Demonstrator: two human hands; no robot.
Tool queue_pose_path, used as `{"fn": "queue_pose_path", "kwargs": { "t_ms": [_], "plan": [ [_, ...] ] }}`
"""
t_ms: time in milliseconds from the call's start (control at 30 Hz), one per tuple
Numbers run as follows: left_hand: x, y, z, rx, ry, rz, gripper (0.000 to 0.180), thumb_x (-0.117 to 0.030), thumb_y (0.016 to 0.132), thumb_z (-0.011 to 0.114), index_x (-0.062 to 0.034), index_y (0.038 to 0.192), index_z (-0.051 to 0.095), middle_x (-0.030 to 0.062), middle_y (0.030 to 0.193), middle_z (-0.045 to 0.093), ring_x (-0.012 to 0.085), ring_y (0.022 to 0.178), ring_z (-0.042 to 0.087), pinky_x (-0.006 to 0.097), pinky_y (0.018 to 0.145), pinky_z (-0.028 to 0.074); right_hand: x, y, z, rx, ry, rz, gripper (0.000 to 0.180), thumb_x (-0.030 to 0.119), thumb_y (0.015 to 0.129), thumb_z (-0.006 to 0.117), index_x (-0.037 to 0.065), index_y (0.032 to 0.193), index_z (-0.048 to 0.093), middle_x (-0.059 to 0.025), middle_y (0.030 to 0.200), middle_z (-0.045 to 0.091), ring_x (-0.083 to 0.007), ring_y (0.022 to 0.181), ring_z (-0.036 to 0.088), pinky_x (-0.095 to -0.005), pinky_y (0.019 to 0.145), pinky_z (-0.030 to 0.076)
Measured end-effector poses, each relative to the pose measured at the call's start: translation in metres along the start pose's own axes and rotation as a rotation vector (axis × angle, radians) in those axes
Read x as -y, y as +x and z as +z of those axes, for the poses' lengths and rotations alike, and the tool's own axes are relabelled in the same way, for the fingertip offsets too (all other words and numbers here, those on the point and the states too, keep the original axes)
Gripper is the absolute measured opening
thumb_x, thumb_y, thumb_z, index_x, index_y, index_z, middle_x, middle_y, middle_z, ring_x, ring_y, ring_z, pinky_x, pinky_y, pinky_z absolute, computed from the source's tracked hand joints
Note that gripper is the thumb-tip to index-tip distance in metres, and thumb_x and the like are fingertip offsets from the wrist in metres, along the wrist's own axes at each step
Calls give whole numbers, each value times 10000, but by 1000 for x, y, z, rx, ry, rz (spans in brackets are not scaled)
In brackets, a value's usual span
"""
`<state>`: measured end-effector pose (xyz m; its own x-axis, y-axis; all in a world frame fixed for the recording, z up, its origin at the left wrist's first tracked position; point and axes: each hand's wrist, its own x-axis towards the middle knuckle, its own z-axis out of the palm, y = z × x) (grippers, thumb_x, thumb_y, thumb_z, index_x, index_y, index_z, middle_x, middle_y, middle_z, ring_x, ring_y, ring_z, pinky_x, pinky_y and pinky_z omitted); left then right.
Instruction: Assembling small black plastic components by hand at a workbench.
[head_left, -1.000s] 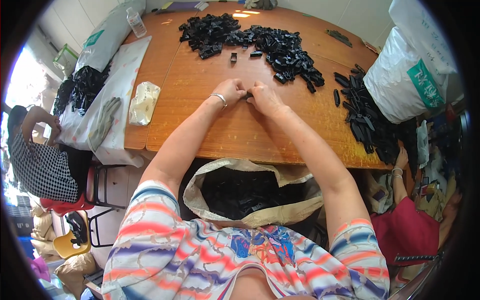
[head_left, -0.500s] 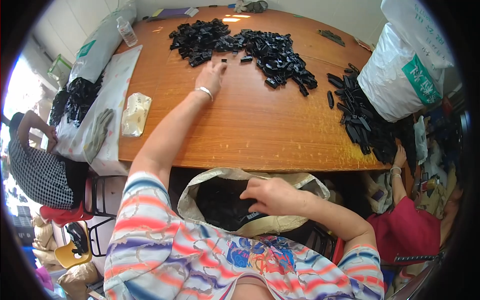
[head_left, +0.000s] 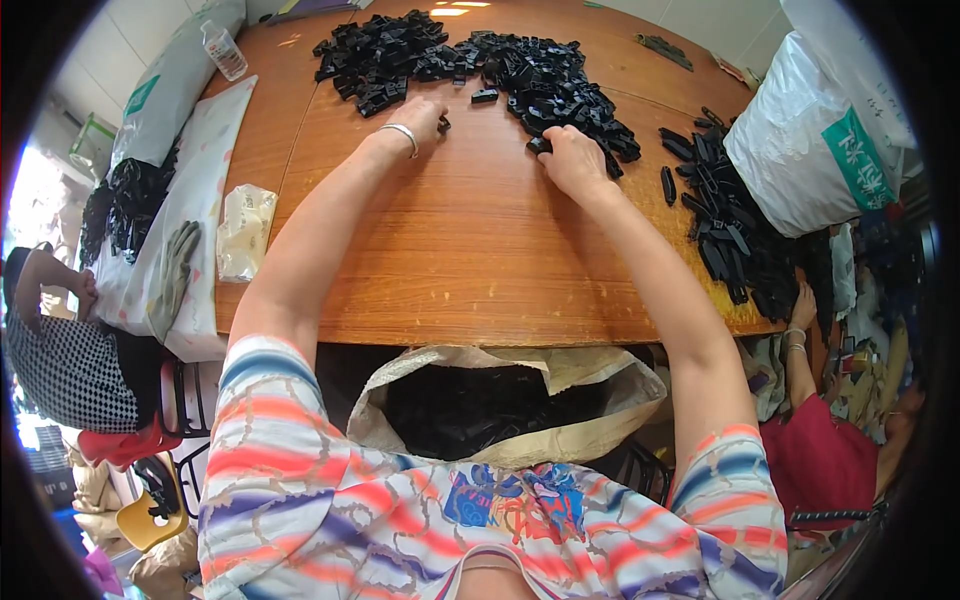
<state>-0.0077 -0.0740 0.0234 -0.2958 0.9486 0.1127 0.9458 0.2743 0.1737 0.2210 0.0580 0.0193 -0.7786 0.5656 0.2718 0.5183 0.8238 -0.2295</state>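
Note:
Two adjoining heaps of small black plastic parts lie at the far side of the wooden table, a left heap (head_left: pixel 375 55) and a right heap (head_left: pixel 545 80). My left hand (head_left: pixel 420 118), below the left heap, pinches a small black plastic part (head_left: pixel 443 125). At the near edge of the right heap, my right hand (head_left: pixel 575 160) has its fingers closed on another black plastic part (head_left: pixel 538 146). A single black part (head_left: pixel 484 96) lies between the heaps. In front of my body an open woven sack (head_left: pixel 640 395) holds a dark mass of black parts.
Longer black parts (head_left: pixel 715 230) are piled at the table's right, beside a full white sack (head_left: pixel 790 140). A co-worker's hand (head_left: pixel 804 305) touches that pile. On the left lie a clear plastic bag (head_left: pixel 245 235), gloves (head_left: pixel 175 275) and a bottle (head_left: pixel 224 52); another person sits there.
My right hand has moved from over the woven sack up to the right heap and closed on a part. My left hand now holds a part close below the left heap.

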Motion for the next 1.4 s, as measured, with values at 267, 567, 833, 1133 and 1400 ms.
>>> {"fn": "queue_pose_path", "kwargs": {
  "t_ms": [267, 567, 833, 1133, 1400],
  "plan": [
    [-38, -61, -4, -213, 56, 83, 173, -121, 759, 709, -91, 927, 682, 119, 1009, 606, 295, 1010, 565, 373, 880, 499, 6, -26, 6, 103, 187, -143, 215, 158, 775, 729, 47, 942, 652, -146, 935, 622, -311, 884, 633, -406, 790, 519],
    [-82, -126, 29, -288, -390, 56, 217, -132, 742, 748, -69, 936, 675, 107, 962, 577, 303, 984, 550, 386, 865, 482, 34, -87, -15, 471, 808, 236, 264, 186, 968, 520, 9, 1148, 596, -30, 710, 605, -86, 487, 536, -236, 433, 454],
    [-72, -132, 34, -365, -404, -8, 264, -145, 732, 774, -37, 946, 665, 86, 902, 573, 267, 898, 546, 352, 803, 472, 30, -97, -16, 194, 368, -143, 204, 140, 842, 665, 27, 1011, 661, -169, 890, 682, -287, 816, 664, -379, 746, 514],
    [-66, -129, 36, -351, -430, -17, 245, -137, 722, 768, -30, 911, 655, 90, 872, 572, 277, 865, 549, 358, 785, 472, 71, -75, -2, -22, 460, -214, 202, 121, 764, 727, 69, 958, 704, -121, 880, 608, -304, 798, 628, -395, 721, 509],
    [-66, -129, 34, -326, -448, -29, 216, -157, 749, 743, -34, 904, 656, 95, 870, 582, 281, 876, 561, 364, 782, 474, 76, -59, 0, 125, 216, -242, 238, 170, 735, 764, 99, 960, 735, -134, 963, 617, -331, 893, 632, -408, 783, 515]
  ]
}}
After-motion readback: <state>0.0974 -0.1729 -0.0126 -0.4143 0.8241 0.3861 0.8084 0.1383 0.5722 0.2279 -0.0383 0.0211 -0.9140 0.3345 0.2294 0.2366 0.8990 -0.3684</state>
